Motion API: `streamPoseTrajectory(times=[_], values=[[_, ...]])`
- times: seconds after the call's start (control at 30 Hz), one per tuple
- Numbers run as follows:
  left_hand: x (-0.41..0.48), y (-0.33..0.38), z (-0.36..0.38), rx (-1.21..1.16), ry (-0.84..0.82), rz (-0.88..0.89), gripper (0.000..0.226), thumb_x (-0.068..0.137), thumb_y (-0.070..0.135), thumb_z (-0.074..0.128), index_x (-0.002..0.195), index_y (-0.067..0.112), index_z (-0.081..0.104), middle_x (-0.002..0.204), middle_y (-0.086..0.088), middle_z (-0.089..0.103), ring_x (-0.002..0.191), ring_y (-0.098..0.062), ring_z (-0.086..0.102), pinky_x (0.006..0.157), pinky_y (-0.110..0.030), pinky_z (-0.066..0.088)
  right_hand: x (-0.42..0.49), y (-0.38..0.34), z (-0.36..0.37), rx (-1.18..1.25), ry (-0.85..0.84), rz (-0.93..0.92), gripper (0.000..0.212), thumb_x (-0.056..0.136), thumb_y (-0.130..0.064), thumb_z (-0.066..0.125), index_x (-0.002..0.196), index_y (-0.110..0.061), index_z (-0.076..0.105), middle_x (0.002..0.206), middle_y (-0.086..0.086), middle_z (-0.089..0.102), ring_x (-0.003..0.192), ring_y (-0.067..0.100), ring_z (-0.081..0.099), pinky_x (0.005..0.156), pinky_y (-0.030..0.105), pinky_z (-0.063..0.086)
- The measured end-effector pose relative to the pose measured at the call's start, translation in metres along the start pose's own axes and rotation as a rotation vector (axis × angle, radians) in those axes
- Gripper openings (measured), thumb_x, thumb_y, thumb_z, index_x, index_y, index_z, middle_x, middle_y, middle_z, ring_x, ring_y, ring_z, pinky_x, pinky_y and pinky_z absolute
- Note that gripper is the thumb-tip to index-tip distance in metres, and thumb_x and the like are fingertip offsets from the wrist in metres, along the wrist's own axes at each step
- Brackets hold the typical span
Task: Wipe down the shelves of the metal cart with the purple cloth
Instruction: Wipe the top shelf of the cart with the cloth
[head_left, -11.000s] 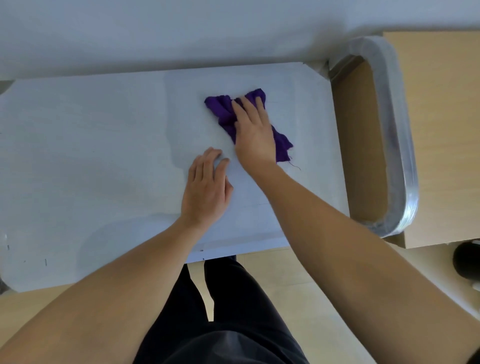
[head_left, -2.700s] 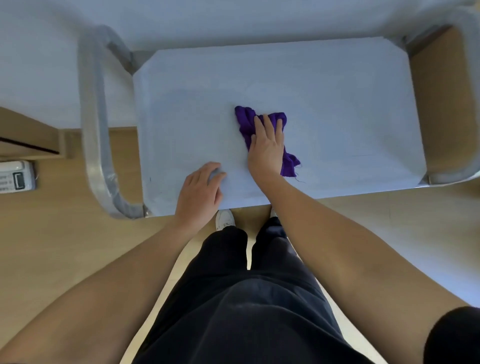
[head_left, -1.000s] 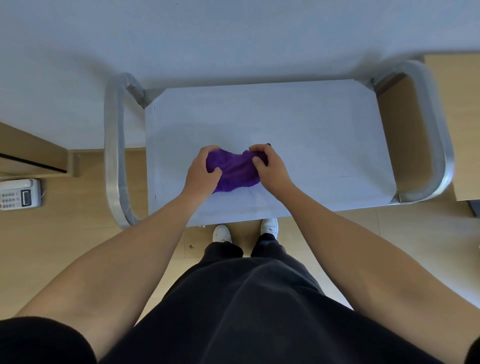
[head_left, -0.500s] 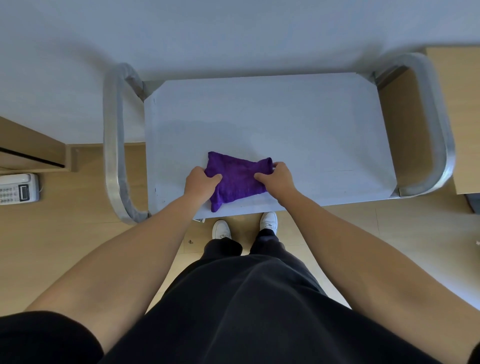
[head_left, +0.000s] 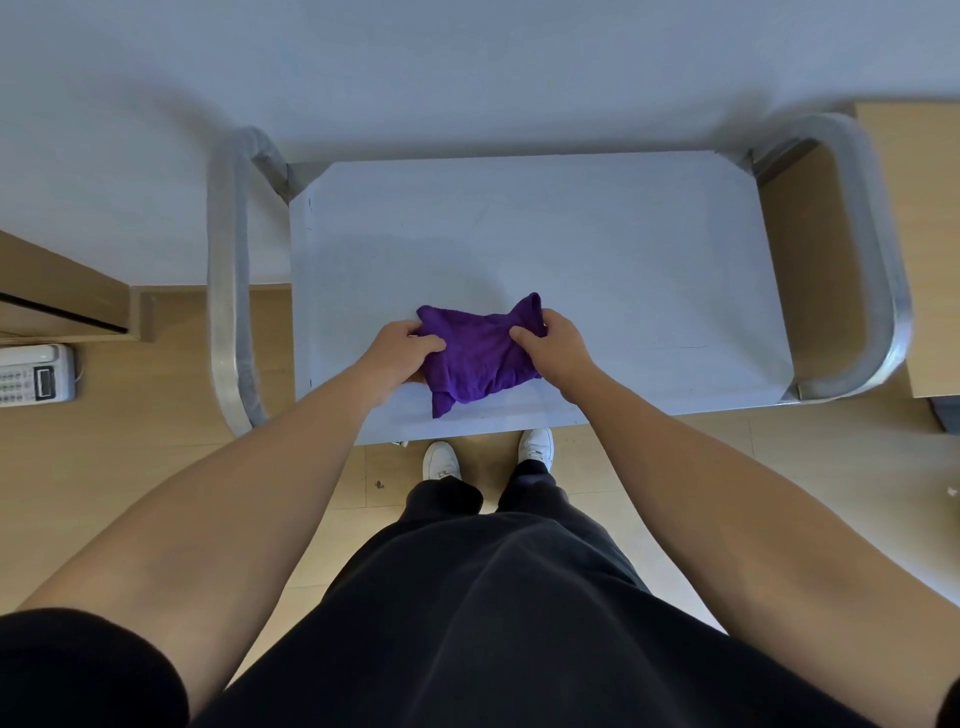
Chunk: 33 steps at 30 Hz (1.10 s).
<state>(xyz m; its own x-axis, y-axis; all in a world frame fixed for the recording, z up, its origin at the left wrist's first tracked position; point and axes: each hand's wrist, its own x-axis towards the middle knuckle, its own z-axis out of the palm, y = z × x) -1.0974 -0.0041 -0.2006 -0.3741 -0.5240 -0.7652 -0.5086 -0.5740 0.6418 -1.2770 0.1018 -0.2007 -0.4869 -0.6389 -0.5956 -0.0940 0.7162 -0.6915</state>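
Cloth (head_left: 478, 358) bunched up by shelf (head_left: 623, 249) front (room beyond).

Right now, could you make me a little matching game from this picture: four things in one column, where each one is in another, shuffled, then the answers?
Things:
1. purple cloth
2. telephone
3. white shoes
4. metal handle

Places:
A. on the floor, far left
B. gripped by the left hand and right hand over the shelf
C. curving round one end of the shelf
D. on the floor by the shelf's near edge

Pairs: 1-B, 2-A, 3-D, 4-C.
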Motion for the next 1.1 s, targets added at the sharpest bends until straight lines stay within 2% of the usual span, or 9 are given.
streamPoseTrajectory(times=[0.1,0.23,0.37,0.47,0.6,0.8,0.87,1.0,1.1], values=[[-0.001,0.000,-0.002,-0.035,-0.016,-0.035,0.024,0.093,0.005,0.055,0.116,-0.001,0.061,0.105,-0.021,0.068,0.083,-0.030,0.069,0.067,-0.037,0.061,0.000,-0.003,-0.001,0.054,-0.044,0.014,0.027,0.085,-0.013,0.063,0.110,-0.003,0.058,0.105,0.015,0.064,0.096,0.031,0.063,0.083,0.039,0.056],[-0.002,-0.005,0.000,-0.030,0.028,0.001,0.018,0.095,0.005,0.053,0.111,0.002,0.061,0.100,-0.018,0.068,0.078,-0.025,0.068,0.060,-0.032,0.060,-0.003,-0.002,-0.001,0.048,-0.026,-0.035,0.029,0.088,-0.011,0.058,0.117,-0.012,0.056,0.107,0.007,0.062,0.099,0.025,0.061,0.085,0.036,0.055],[0.001,-0.011,0.002,0.022,0.105,0.053,0.009,0.094,0.011,0.057,0.091,0.013,0.064,0.095,-0.011,0.068,0.080,-0.022,0.066,0.078,-0.037,0.056,-0.003,0.001,0.002,0.018,0.003,-0.029,0.037,0.088,-0.018,0.061,0.125,-0.013,0.053,0.112,0.005,0.061,0.100,0.024,0.062,0.087,0.041,0.055],[0.003,-0.011,0.002,0.026,0.131,0.075,0.010,0.094,0.018,0.060,0.087,0.012,0.064,0.093,-0.011,0.067,0.082,-0.022,0.063,0.075,-0.033,0.052,-0.002,0.001,0.002,0.001,0.039,-0.005,0.036,0.090,-0.022,0.060,0.123,-0.010,0.054,0.109,0.006,0.061,0.098,0.024,0.062,0.084,0.040,0.056],[0.004,-0.005,0.001,0.021,0.137,0.077,0.012,0.094,0.018,0.061,0.097,0.008,0.066,0.092,-0.010,0.068,0.075,-0.019,0.063,0.061,-0.023,0.050,0.001,-0.003,0.002,-0.024,0.055,0.001,0.023,0.090,-0.021,0.059,0.106,-0.005,0.058,0.100,0.012,0.064,0.093,0.030,0.063,0.079,0.042,0.055],[0.008,0.008,0.000,0.039,0.159,0.137,0.018,0.093,0.011,0.058,0.111,0.012,0.062,0.105,-0.010,0.065,0.087,-0.021,0.065,0.073,-0.028,0.055,0.005,-0.018,0.000,0.021,0.061,-0.055,0.029,0.089,-0.016,0.058,0.118,-0.012,0.056,0.105,0.007,0.063,0.095,0.025,0.063,0.080,0.038,0.056],[0.008,0.018,-0.001,-0.004,0.183,0.205,0.020,0.093,0.006,0.055,0.112,0.012,0.061,0.100,-0.007,0.064,0.083,-0.017,0.065,0.069,-0.024,0.054,0.008,-0.024,-0.003,0.076,0.087,-0.110,0.032,0.088,-0.013,0.057,0.120,-0.016,0.056,0.103,0.003,0.065,0.094,0.021,0.064,0.083,0.038,0.056],[0.008,0.040,-0.006,-0.103,0.235,0.348,0.025,0.090,-0.003,0.052,0.093,0.020,0.061,0.087,-0.003,0.064,0.079,-0.014,0.063,0.069,-0.022,0.050,0.010,-0.043,-0.011,0.200,0.157,-0.258,0.039,0.079,0.006,0.048,0.094,-0.025,0.065,0.090,-0.003,0.068,0.087,0.014,0.064,0.079,0.029,0.054],[0.004,0.050,-0.008,-0.074,0.246,0.432,0.031,0.084,-0.012,0.046,0.087,0.015,0.063,0.083,-0.004,0.062,0.070,-0.004,0.055,0.067,-0.014,0.043,0.007,-0.051,-0.015,0.235,0.150,-0.359,0.050,0.065,0.017,0.032,0.081,-0.016,0.067,0.089,0.000,0.069,0.087,0.014,0.063,0.077,0.024,0.053]])
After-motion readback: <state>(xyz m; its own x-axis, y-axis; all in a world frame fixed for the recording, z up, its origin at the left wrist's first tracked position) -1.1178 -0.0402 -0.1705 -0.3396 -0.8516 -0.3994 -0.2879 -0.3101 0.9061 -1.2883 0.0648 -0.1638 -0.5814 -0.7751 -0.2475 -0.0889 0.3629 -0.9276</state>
